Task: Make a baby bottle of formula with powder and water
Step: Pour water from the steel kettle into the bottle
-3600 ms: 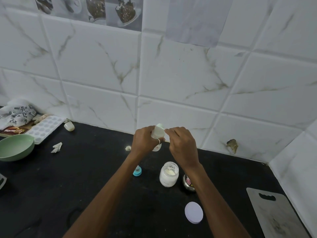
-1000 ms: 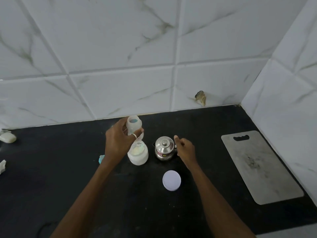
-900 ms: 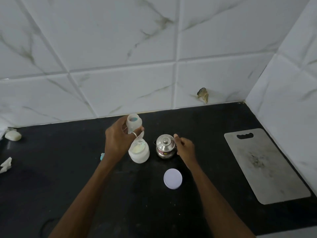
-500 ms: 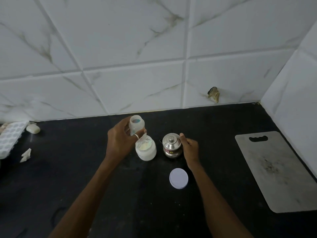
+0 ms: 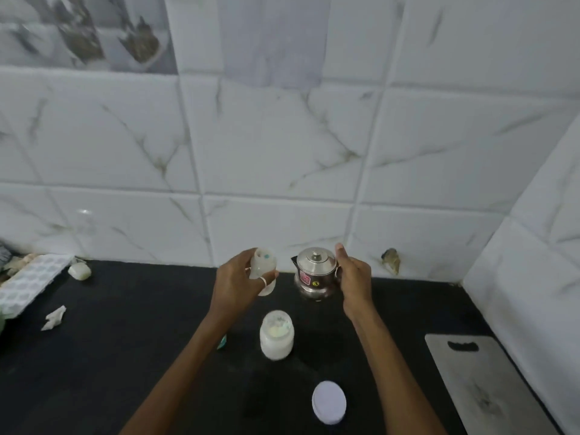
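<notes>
A person stands at a black counter (image 5: 125,356) set into a tiled corner, both forearms reaching forward. Nearest the front edge lies a round white lid (image 5: 329,402), flat and off its jar. Toward the right edge lies a pale cutting board (image 5: 483,390). Just beyond the lid stands the open powder jar (image 5: 276,335), pale formula powder showing inside. A small teal object (image 5: 222,342) peeks out beside the left forearm; too hidden to identify.

Farther back, the left hand (image 5: 237,285) is curled around a small translucent baby bottle (image 5: 263,267), lifted off the counter and open-mouthed. Whether powder is already inside cannot be told. The right hand (image 5: 353,277) is closed on the handle side of a lidded steel kettle (image 5: 315,273), raised just beside the bottle.

At the far left edge sit a white ice tray (image 5: 28,282), a crumpled scrap (image 5: 55,318) and a small pale lump (image 5: 79,272).

Judging by this, the jar is opened and the water pour looks about to start; capping and shaking remain.
</notes>
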